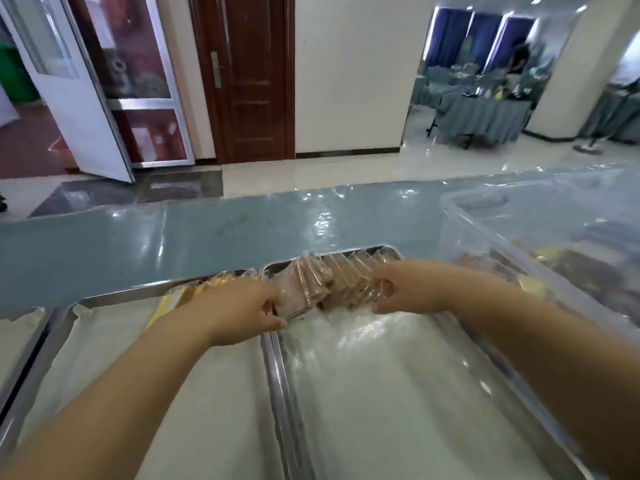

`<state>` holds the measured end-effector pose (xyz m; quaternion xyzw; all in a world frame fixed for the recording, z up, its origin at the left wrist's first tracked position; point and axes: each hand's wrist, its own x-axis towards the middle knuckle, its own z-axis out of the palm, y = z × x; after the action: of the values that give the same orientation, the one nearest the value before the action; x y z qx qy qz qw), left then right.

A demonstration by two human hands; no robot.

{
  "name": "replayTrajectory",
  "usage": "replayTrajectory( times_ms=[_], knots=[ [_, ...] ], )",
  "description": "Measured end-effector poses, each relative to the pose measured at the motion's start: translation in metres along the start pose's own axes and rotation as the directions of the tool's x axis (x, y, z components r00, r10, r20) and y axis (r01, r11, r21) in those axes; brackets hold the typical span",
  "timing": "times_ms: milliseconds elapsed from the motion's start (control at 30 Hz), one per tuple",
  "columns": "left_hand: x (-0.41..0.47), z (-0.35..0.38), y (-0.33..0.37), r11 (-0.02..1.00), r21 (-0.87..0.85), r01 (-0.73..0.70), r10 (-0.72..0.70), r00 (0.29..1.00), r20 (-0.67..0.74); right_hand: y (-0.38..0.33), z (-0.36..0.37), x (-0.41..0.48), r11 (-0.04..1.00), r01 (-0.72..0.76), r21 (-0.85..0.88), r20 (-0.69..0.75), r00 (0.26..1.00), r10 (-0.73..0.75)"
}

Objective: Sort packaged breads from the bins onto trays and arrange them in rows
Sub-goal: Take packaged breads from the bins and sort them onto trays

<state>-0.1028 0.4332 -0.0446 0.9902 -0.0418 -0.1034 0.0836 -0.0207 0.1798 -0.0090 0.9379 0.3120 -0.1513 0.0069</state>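
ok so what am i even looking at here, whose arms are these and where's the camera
No machine: these are a person's bare arms, filmed by one wide-angle camera worn on their head, looking down. Metal trays lie side by side on the blue-grey table. The left hand and right hand grip the two ends of a row of brown packaged breads at the far end of the right tray. The left tray holds yellow packets, and a clear plastic bin holding more breads stands at the right.

Clear-wrapped brown bread packs [325,284]: on edge, leaning, rowed across far end of right shiny steel tray [381,393]. Yellow-wrapped packs [183,297]: far end of left steel tray [86,341]. Clear plastic bin [485,237]: far right, partly filled.
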Motion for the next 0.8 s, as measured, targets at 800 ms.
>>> replayTrajectory(
  times_ms=[800],
  knots=[
    [0.125,-0.023,0.347,0.983,0.010,-0.183,0.180,0.952,-0.248,0.346,-0.026,-0.138,0.985,-0.169,0.019,-0.007,0.986,0.169]
  ],
)
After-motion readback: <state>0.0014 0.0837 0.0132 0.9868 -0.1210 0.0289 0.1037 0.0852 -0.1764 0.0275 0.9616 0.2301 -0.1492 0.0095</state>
